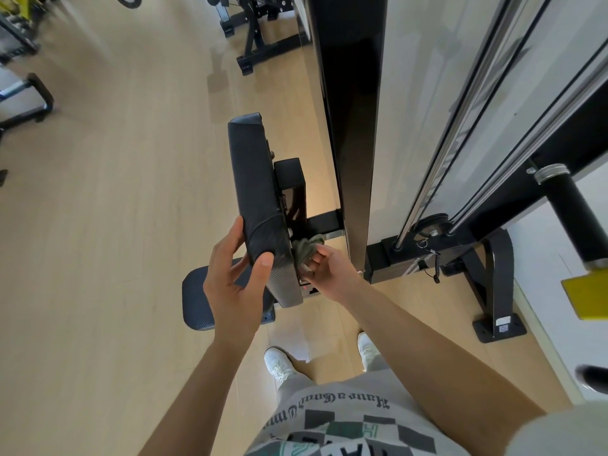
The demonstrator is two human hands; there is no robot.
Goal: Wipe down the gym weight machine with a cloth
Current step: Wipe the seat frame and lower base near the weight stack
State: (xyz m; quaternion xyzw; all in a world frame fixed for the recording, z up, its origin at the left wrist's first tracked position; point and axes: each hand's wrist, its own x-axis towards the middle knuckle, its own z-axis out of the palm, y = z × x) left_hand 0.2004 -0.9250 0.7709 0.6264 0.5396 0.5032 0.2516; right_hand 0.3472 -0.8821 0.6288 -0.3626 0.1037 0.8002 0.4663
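A black padded backrest (255, 189) of the weight machine stands upright in the middle of the view, with the round seat pad (197, 302) below it. My left hand (235, 286) grips the backrest's lower end, thumb across the front and fingers on its left side. My right hand (330, 271) holds a bunched grey-green cloth (304, 250) against the metal bracket behind the backrest. The machine's tall black upright (348, 126) rises just to the right of the cloth.
Chrome guide rods (460, 133) and a cable run down to the machine's black base (493, 291) on the right. A black roller bar (572, 218) and a yellow block (589, 296) stick out at far right. Other gym equipment (256, 37) stands on the wooden floor behind. My white shoes (279, 363) are below.
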